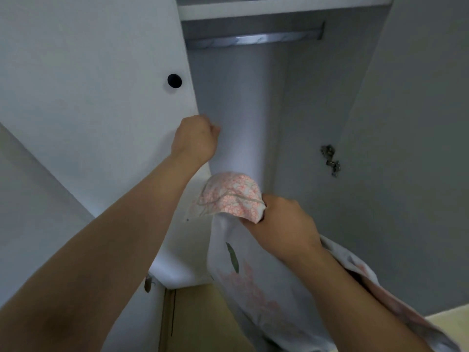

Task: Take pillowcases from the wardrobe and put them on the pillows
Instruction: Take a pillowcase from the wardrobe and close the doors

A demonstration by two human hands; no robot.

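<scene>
My right hand (pixel 284 222) grips a white pillowcase (pixel 231 199) printed with pink blossoms, bunched at the top and hanging down under my forearm. It is held in front of the open wardrobe (pixel 243 110), whose inside looks bare. My left hand (pixel 194 139) is closed on the edge of the left wardrobe door (pixel 88 97), fingers wrapped round behind it. No pillows are in view.
A metal hanging rail (pixel 253 39) runs across the wardrobe under a white shelf (pixel 279 7). The right door (pixel 418 123) stands open with a hinge (pixel 330 160) showing. A round black knob (pixel 174 80) sits on the left door. Wooden floor (pixel 198 318) lies below.
</scene>
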